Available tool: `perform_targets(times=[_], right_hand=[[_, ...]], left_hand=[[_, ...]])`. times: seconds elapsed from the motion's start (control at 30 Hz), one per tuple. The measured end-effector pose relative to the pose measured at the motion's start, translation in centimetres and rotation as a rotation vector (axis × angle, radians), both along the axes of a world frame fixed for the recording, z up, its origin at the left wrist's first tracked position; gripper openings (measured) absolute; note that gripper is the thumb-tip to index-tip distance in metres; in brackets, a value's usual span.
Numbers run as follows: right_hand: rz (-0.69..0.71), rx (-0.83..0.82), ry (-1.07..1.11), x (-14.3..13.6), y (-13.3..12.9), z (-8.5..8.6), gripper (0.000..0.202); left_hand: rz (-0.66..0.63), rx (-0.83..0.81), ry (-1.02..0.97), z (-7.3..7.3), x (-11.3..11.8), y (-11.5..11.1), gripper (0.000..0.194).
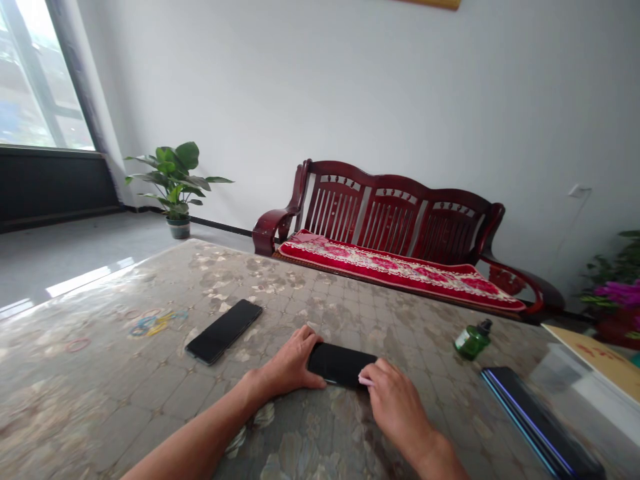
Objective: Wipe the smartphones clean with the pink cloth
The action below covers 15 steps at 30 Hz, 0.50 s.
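Observation:
A black smartphone [342, 365] lies flat on the table in front of me, its dark screen up. My left hand [296, 363] grips its left end, thumb at the near edge and fingers at the far edge. My right hand [395, 393] is closed at the phone's right end, pinching a small pale pink piece [367, 382] against it. Most of that piece is hidden by the fingers, so I cannot tell whether it is cloth. A second smartphone [225, 331] rests screen up to the left, apart from both hands.
Coloured rubber bands [155, 323] lie on the patterned tablecloth [145, 393] at left. To the right are a green spray bottle [473, 340], stacked phones [540, 420] and a yellow-topped box [600, 363]. Beyond the table stand a red wooden bench [385, 200] and a potted plant [179, 227].

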State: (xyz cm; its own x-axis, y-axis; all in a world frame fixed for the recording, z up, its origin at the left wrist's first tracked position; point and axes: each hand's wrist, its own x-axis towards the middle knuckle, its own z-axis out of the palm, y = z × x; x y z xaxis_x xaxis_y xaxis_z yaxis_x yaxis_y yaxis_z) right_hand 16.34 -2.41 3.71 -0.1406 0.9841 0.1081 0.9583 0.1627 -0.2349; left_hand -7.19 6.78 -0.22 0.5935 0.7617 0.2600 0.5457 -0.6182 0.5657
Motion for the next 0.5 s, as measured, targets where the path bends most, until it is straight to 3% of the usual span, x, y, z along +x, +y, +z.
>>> perform_targets(times=[0.2, 0.3, 0.5], right_hand=[[0.121, 0.04, 0.064, -4.6, 0.6, 0.0, 0.032], [0.129, 0.022, 0.063, -3.7, 1.2, 0.2, 0.031], [0.015, 0.007, 0.006, -0.7, 1.1, 0.6, 0.032]], left_hand=[[0.006, 0.022, -0.021, -0.2, 0.1, -0.1, 0.06], [0.003, 0.012, -0.035, -0.3, 0.1, 0.0, 0.062], [-0.008, -0.011, -0.034, -0.5, -0.1, 0.3, 0.068]])
